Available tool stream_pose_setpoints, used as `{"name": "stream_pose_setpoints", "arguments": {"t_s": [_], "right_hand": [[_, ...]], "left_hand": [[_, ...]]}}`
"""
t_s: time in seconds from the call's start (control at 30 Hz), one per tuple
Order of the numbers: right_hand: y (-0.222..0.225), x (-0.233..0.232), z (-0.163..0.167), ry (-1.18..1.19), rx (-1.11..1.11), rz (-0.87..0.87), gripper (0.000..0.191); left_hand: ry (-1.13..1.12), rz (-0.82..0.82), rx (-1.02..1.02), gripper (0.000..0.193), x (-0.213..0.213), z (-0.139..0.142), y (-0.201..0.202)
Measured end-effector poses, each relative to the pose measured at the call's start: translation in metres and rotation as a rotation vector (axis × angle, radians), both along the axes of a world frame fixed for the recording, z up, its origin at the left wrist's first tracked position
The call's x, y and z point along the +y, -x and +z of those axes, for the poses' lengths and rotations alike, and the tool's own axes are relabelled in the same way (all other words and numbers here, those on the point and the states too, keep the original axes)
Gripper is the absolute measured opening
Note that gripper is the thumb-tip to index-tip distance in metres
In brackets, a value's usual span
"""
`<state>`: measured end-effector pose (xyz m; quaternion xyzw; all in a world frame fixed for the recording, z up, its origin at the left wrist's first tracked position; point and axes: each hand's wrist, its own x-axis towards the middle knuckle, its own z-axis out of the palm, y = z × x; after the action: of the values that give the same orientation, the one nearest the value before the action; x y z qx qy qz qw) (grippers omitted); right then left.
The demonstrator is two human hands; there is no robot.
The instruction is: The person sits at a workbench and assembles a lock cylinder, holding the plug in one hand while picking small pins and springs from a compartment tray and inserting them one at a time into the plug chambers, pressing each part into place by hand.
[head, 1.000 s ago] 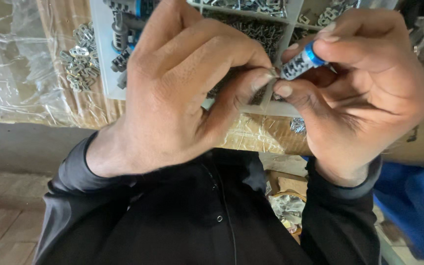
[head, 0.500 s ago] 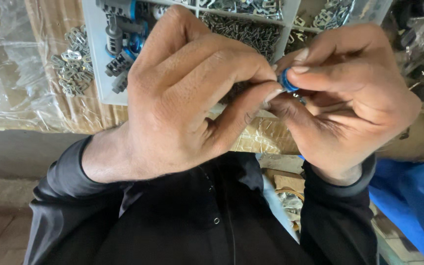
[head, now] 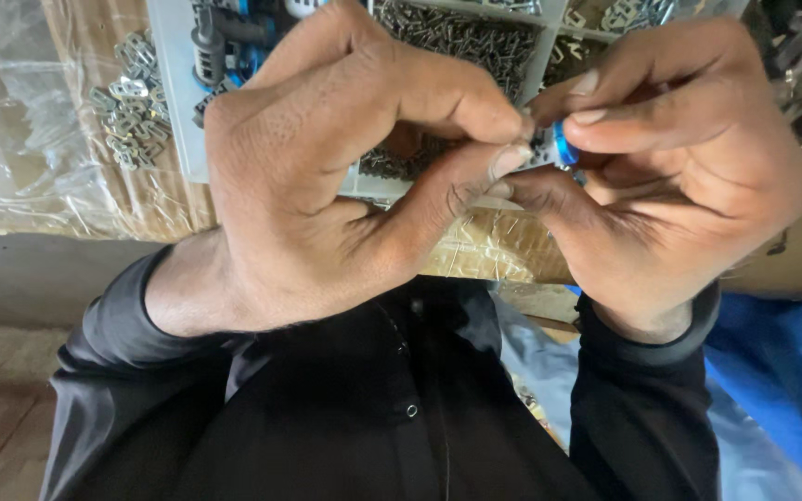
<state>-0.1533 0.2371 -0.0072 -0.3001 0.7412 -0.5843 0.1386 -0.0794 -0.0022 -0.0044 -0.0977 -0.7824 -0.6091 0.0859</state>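
While both hands remain pinched together, the left hand (head: 345,176) and right hand (head: 670,167) now hide more of the blue-capped part (head: 559,147).

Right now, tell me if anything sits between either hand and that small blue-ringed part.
Nothing visible does. The left hand and right hand both pinch the small blue-ringed part directly with bare fingertips, meeting above the compartment tray of metal pieces. How the part's far side sits is hidden by the fingers.

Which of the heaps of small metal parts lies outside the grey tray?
The heap of flat metal clips at far left. It lies loose on clear plastic sheet, while the others fill compartments of the grey tray.
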Motion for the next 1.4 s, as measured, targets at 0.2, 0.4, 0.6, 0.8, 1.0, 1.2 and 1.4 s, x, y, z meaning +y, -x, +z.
{"name": "stream_pose_setpoints", "arguments": {"t_s": [0.2, 0.4, 0.6, 0.8, 1.0, 1.2, 1.4], "right_hand": [[0.002, -0.004, 0.002, -0.020, -0.059, -0.090, 0.031], [-0.004, -0.007, 0.014, -0.089, -0.146, -0.202, 0.043], [0.004, -0.004, 0.008, -0.025, -0.121, -0.063, 0.033], [0.006, -0.001, 0.003, 0.013, -0.005, 0.000, 0.034], [0.011, -0.002, -0.001, 0.037, 0.085, 0.110, 0.032], [0.009, 0.002, -0.002, 0.000, 0.097, 0.075, 0.030], [-0.001, 0.005, 0.007, -0.030, -0.082, -0.048, 0.037]], "left_hand": [[0.215, 0.024, 0.093, 0.020, -0.002, 0.010, 0.011], [0.579, 0.116, 0.168, 0.022, 0.007, 0.018, 0.022], [0.055, 0.016, -0.022, 0.027, 0.001, 0.006, 0.002], [-0.071, -0.024, 0.028, 0.033, 0.003, -0.008, -0.008], [-0.020, 0.001, 0.078, 0.031, 0.003, -0.006, -0.002], [0.374, 0.124, 0.231, 0.030, 0.008, -0.002, 0.003], [0.655, 0.141, 0.168, 0.024, 0.011, -0.001, 0.005]]}}
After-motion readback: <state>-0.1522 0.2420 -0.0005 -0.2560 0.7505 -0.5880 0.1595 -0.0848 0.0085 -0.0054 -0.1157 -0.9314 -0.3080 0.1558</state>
